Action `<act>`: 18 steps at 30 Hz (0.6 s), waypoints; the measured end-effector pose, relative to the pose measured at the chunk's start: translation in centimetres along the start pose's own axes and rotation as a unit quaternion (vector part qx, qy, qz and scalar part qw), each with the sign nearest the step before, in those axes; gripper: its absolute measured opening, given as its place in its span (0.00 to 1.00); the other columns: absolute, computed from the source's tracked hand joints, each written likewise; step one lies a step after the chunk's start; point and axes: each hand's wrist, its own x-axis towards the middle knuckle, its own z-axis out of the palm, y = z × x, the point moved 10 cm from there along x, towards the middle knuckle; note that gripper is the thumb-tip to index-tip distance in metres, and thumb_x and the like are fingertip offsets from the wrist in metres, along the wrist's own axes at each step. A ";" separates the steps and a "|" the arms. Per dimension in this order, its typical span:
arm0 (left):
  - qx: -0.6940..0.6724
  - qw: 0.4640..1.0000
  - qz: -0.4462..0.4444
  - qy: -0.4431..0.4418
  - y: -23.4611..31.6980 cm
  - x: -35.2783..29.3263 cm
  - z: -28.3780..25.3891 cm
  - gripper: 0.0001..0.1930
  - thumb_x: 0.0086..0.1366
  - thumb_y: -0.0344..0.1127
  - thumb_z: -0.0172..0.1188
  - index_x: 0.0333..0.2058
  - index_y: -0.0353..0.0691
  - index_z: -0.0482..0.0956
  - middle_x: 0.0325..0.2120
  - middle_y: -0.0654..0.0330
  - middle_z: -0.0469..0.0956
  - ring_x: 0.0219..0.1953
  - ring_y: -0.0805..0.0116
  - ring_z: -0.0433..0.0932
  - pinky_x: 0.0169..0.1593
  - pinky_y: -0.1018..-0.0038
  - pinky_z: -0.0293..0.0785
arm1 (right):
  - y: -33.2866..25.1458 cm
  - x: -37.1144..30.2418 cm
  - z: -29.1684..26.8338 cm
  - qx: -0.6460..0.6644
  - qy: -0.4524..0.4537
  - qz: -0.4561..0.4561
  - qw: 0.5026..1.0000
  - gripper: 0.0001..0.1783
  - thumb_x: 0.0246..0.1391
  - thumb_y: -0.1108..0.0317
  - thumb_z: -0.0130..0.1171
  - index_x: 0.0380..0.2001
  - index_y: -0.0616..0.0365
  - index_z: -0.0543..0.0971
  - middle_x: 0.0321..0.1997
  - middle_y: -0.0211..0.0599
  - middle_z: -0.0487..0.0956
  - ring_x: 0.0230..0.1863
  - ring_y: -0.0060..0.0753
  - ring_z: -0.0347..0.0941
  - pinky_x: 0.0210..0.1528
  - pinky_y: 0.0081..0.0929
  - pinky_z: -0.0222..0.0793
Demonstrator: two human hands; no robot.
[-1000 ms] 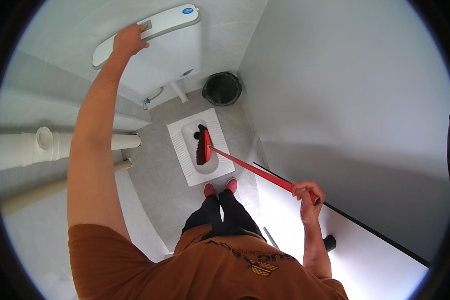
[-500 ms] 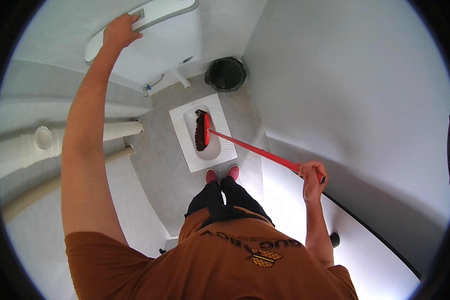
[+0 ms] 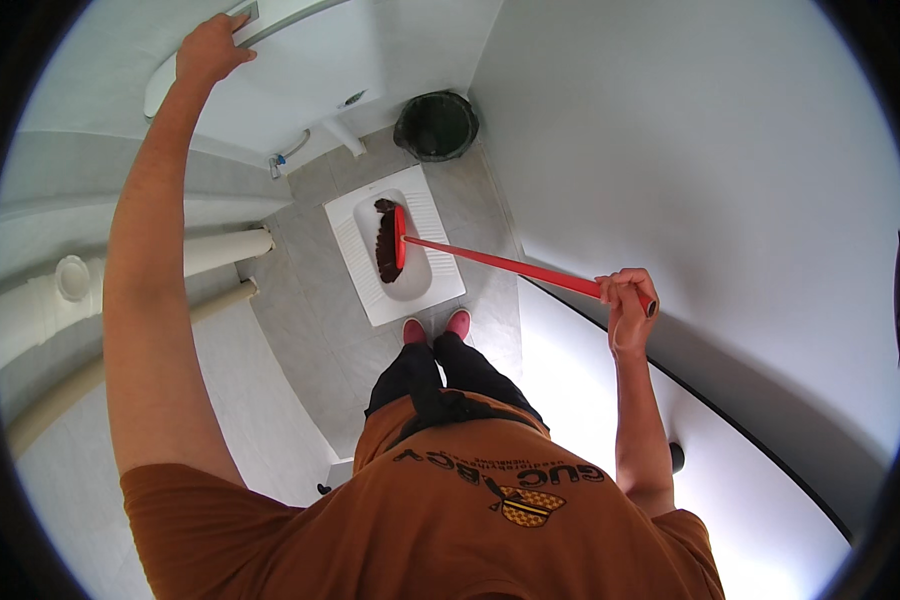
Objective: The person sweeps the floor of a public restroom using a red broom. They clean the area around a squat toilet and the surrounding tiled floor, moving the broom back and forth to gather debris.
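Observation:
My left hand (image 3: 210, 50) reaches up to the white cistern (image 3: 305, 75) on the wall. Its index finger rests on the flush button (image 3: 245, 14) and its thumb stands apart, holding nothing. My right hand (image 3: 628, 308) is closed round the upper end of the red handle of a broom (image 3: 515, 265). The handle slants down to the left. The broom's red head (image 3: 400, 238) and dark bristles (image 3: 384, 247) lie inside the bowl of a white squat toilet (image 3: 428, 222) set in the floor.
A dark bin with a liner (image 3: 436, 127) stands behind the toilet by the grey partition (image 3: 690, 130). White pipes (image 3: 228, 252) run along the left wall. A small valve with a hose (image 3: 278, 163) sits below the cistern. My pink shoes (image 3: 414, 331) are at the toilet's front edge.
The whole view has shifted, so toilet, bin and cistern sit higher and farther left. My right hand has risen slightly with the handle. My left finger stays on the button.

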 end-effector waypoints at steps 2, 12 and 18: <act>0.015 1.000 -0.001 -0.013 0.5 -0.4 -1.1 0.33 0.48 0.45 0.73 0.56 0.51 0.76 0.45 0.61 0.80 0.46 0.57 0.79 0.50 0.63 0.75 | 0.2 0.2 -0.1 0.008 0.000 0.005 1.000 0.05 0.59 0.78 0.46 0.31 0.60 0.72 0.19 0.28 0.65 0.23 0.23 0.63 0.51 0.38 0.71; 0.032 0.999 0.026 0.022 -2.0 1.3 1.4 0.33 0.49 0.48 0.72 0.57 0.54 0.76 0.44 0.59 0.81 0.44 0.57 0.81 0.48 0.63 0.76 | 0.2 0.8 -0.5 -0.012 -0.017 -0.019 1.000 0.06 0.59 0.77 0.46 0.30 0.58 0.72 0.18 0.28 0.65 0.22 0.23 0.63 0.57 0.44 0.68; 0.055 0.998 0.026 0.019 -2.8 1.7 1.7 0.33 0.50 0.49 0.71 0.56 0.53 0.75 0.43 0.58 0.81 0.43 0.57 0.80 0.47 0.63 0.76 | 0.1 1.3 -0.3 -0.006 -0.031 -0.032 0.999 0.06 0.59 0.77 0.46 0.30 0.58 0.72 0.18 0.28 0.65 0.22 0.23 0.63 0.58 0.45 0.67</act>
